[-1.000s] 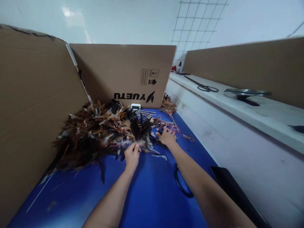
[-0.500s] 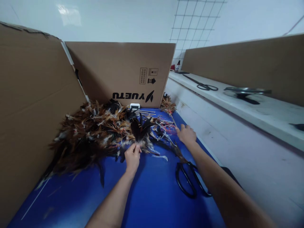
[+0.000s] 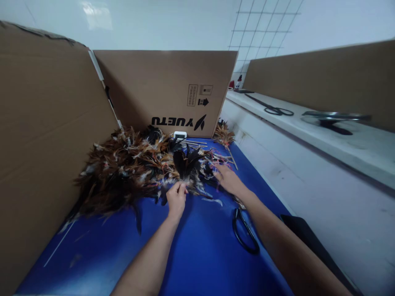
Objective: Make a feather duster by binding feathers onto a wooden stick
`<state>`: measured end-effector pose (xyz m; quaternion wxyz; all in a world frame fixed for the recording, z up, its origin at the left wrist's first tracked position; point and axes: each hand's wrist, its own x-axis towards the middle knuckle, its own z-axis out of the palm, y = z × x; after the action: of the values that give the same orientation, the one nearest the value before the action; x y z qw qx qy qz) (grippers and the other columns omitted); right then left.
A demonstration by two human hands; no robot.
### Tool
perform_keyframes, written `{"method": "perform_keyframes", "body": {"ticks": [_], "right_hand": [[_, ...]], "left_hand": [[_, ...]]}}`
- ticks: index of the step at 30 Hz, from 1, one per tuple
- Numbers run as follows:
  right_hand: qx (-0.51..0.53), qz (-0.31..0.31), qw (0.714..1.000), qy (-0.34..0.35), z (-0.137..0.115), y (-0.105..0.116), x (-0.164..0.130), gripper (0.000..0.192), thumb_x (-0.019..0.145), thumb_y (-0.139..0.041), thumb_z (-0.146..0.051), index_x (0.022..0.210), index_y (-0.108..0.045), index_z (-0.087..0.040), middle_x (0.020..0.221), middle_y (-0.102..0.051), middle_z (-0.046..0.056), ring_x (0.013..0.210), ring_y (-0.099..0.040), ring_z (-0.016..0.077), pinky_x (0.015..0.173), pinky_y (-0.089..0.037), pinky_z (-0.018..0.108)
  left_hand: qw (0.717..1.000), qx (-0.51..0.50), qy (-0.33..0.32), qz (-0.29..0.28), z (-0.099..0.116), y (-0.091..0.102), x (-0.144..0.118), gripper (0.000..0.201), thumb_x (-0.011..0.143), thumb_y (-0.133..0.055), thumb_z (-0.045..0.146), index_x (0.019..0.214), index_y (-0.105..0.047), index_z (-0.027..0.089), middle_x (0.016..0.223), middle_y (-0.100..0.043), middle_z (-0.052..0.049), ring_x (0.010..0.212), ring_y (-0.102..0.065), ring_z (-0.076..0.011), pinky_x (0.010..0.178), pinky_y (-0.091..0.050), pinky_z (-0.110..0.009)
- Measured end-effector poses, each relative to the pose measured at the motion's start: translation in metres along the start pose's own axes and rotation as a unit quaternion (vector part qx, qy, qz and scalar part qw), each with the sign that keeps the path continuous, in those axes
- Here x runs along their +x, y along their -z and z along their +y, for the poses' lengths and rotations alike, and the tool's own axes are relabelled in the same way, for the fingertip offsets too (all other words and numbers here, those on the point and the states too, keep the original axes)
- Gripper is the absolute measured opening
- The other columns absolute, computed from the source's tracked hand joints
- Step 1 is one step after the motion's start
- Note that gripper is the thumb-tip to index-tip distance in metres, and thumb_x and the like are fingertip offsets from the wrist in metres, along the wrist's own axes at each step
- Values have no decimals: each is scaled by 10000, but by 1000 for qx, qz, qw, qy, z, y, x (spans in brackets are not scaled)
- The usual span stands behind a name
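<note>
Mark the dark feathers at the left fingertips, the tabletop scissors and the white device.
Dark feathers (image 3: 185,165): head view, middle of the bunch.
Tabletop scissors (image 3: 248,229): head view, black handle loop.
White device (image 3: 180,135): head view, front face.

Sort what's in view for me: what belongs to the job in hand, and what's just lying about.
Likely in the job:
dark feathers, gripped by the left hand
strings, at the right hand
brown feather pile

Apparently lying about:
scissors on the shelf
small bottle
white device
</note>
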<state>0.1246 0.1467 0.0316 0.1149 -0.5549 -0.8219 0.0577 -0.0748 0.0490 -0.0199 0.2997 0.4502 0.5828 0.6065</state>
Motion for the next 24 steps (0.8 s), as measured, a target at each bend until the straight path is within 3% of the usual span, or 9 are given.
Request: {"method": "perform_keyframes", "body": {"ticks": [5,8,11,16,20,24], "right_hand": [[-35,17,997,69,-14,8,-61,376,825,-547,-336,1150,-550,-148,1086,-583,136,1035,-546,269,886,-439,397],[-31,5,990,140,-31,-3,-101,307,836,-541,-305,1114,-570,-179,1053,-576,106,979,-546,237,887,-437,388],[-52,-9,986,158,-41,-19,-116,278,859,-508,-280,1113,-578,-193,1021,-570,94,911,-537,225,830,-451,379],[-128,18,986,100,-31,-31,-75,320,888,-445,-300,1128,-574,-131,1016,-554,142,913,-504,253,840,-414,395],[-136,-39,989,37,-26,-25,-27,304,883,-438,-262,1122,-569,-129,1077,-540,156,974,-498,260,887,-373,378],[-127,-63,990,25,-25,-18,17,307,867,-449,-206,1124,-561,-82,1065,-553,179,1004,-501,258,902,-360,353]], "left_hand": [[1000,6,-12,-2,-2,0,0,319,865,-443,377,697,-611,166,533,-503,38,410,-409,-74,454,-322,-196],[1000,6,-10,-2,-3,0,0,319,867,-439,382,714,-621,169,543,-509,36,420,-420,-77,460,-327,-196],[1000,12,-12,0,-3,0,0,314,866,-438,377,733,-633,171,547,-512,34,426,-425,-81,457,-324,-196],[1000,4,-9,3,-3,0,0,307,863,-440,376,768,-649,172,555,-524,30,423,-426,-81,449,-320,-196],[1000,-8,-2,4,-3,0,1,304,854,-454,385,764,-651,172,542,-525,29,410,-418,-81,443,-321,-196],[1000,-22,0,4,-1,0,1,307,852,-456,383,736,-642,168,538,-518,33,396,-412,-73,438,-324,-194]]}}
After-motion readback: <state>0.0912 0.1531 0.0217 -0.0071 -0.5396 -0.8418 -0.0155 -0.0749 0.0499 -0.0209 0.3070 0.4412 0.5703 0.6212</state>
